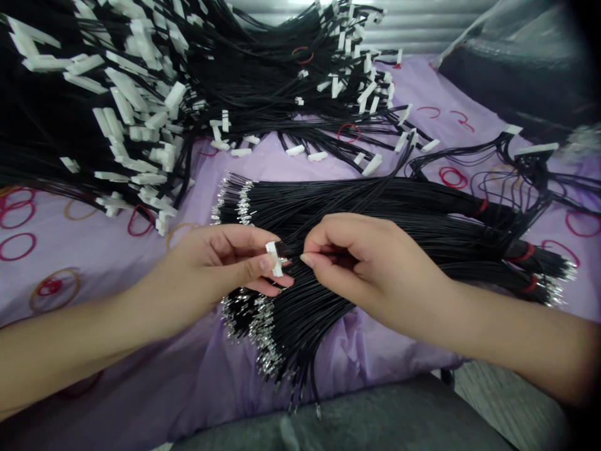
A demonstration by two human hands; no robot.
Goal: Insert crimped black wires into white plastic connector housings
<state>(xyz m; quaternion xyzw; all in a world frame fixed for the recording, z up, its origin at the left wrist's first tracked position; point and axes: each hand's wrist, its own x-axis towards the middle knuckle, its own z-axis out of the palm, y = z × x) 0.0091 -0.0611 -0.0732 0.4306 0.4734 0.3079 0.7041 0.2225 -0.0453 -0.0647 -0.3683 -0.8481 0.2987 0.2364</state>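
Observation:
Between thumb and fingers, my left hand (235, 260) pinches a small white connector housing (275, 259). Just to its right, my right hand (370, 263) has its thumb and index finger pressed together on a thin black wire (294, 257), whose end points at the housing. Whether the wire's tip is inside the housing I cannot tell. Beneath both hands lie fanned bundles of black wires (323, 294) with bare silver terminals (267, 338) at their left ends.
Big heaps of black cables with white connectors (126, 94) fill the back left and back middle. Red rubber bands (453, 177) and yellowish ones lie about on the purple cloth (206, 376). A clear plastic bag (526, 69) with dark contents sits at the back right.

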